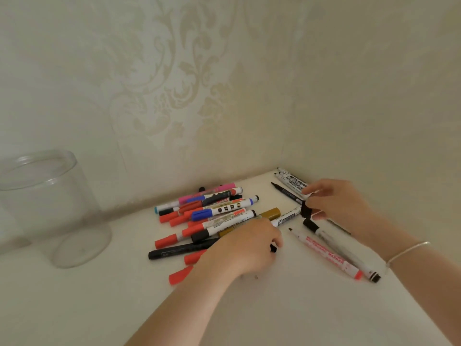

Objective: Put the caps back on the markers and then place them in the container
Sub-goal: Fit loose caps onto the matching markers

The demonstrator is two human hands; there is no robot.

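Head view: my right hand (pixel 341 203) pinches a black cap (pixel 305 211) at the end of a white marker (pixel 287 217) lying on the table (pixel 274 308). My left hand (pixel 247 248) curls over the marker pile (pixel 212 213), a small dark piece at its fingers (pixel 277 242); what it is, I cannot tell. The clear container (pixel 50 203) stands well apart, left. Judgement: markers light, stiff, smooth; grip mid-barrel, press cap straight on.

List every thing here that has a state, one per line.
container: upright, open, nothing inside
pile of markers: lying on the table, most capped
red whiteboard marker: lying uncapped, tip bare
thin black pen: lying uncapped
right hand: grips a black cap
left hand: fingers curled, pinching a small black piece
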